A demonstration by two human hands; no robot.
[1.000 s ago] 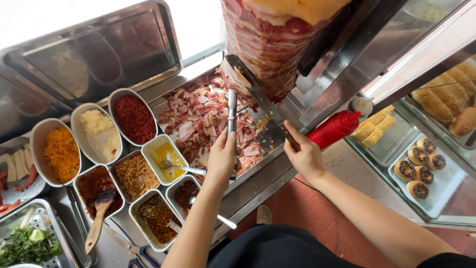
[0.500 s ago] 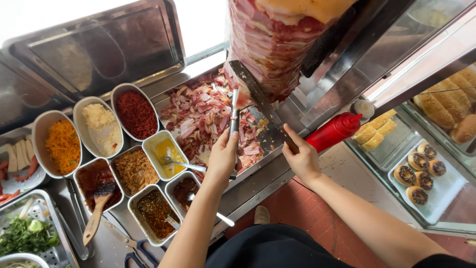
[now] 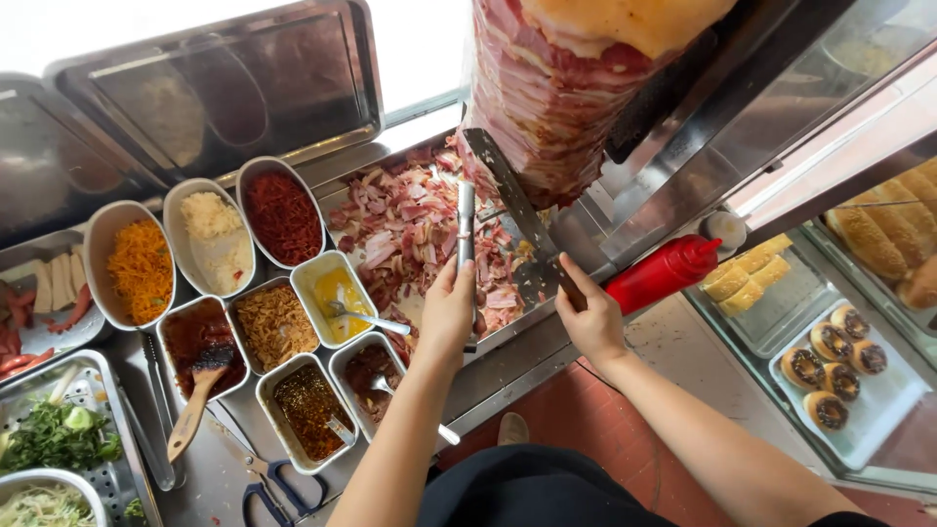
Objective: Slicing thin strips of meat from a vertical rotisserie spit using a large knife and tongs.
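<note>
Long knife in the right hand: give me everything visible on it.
The long knife has a flat, wide steel blade with a dull grey face and a squared tip. The right hand grips its handle, which the fingers hide. The blade slants up and away from the hand, its tip at the lower edge of the stacked meat cone, above the tray of sliced meat. Whether it touches the cone cannot be told.

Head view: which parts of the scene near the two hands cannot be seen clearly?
- Meat cone: its top is cut off by the upper frame edge.
- Knife: the handle is hidden inside the right hand.
- Tongs: the lower end is covered by the left hand; whether they grip meat is unclear.
- Scissors: partly cut off by the bottom edge.
</note>
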